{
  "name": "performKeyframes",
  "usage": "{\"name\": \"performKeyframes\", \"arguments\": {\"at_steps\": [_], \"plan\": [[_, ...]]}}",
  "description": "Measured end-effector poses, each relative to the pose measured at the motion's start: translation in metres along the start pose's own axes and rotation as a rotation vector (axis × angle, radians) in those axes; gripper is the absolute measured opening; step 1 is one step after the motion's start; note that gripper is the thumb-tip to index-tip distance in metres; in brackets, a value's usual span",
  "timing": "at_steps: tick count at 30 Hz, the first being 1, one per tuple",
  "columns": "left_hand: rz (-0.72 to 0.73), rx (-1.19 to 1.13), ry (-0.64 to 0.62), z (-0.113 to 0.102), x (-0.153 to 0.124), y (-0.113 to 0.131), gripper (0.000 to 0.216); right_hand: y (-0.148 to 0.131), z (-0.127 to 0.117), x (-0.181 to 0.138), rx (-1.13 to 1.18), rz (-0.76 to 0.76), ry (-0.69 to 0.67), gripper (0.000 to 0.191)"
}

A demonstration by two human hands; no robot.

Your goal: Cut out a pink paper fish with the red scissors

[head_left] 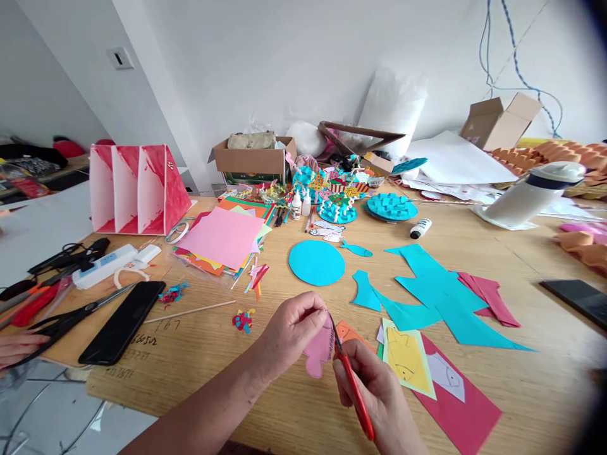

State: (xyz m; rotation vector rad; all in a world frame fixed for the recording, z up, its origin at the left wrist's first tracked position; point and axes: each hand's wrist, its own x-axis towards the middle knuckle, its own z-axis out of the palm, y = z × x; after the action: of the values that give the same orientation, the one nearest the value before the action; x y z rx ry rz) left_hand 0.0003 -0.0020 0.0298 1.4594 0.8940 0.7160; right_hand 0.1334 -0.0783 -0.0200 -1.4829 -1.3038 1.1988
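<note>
My left hand point(301, 322) pinches the top of a pink paper cutout point(316, 354), which has a rounded outline and drawn lines. In my right hand point(379, 385) are red-handled scissors point(355, 395), fingers wrapped round the handles. The blades lie along the cutout's right edge; whether they touch the paper I cannot tell. Just behind my right hand lies an orange paper piece point(348, 331) with a drawing. To its right are a yellow paper with a drawn fish point(405, 357), a small pale paper fish point(446, 377) and a dark red sheet point(467, 414).
Blue paper scraps point(441, 294), a blue disc point(317, 262) and a blue paper fish point(356, 250) lie ahead. Stacked coloured paper point(220, 237), a phone point(122, 323) and a wooden stick point(190, 311) are left. Another person's hand point(19, 347) touches black scissors point(71, 322).
</note>
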Motion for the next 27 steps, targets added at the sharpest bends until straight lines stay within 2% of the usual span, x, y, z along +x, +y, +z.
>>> {"name": "performKeyframes", "arguments": {"at_steps": [6, 21, 27], "plan": [[0.038, 0.010, -0.010, 0.0006, 0.0010, -0.0016, 0.019, 0.0035, -0.0010, -0.0007, 0.023, 0.019, 0.014, 0.025], [0.043, 0.018, -0.013, 0.0001, -0.0002, -0.0011, 0.019, 0.0032, -0.0008, 0.0001, 0.015, -0.005, 0.043, 0.033], [0.037, 0.013, -0.022, 0.0007, -0.0008, -0.0010, 0.020, 0.0014, -0.0002, 0.0014, 0.008, -0.012, 0.015, 0.032]]}}
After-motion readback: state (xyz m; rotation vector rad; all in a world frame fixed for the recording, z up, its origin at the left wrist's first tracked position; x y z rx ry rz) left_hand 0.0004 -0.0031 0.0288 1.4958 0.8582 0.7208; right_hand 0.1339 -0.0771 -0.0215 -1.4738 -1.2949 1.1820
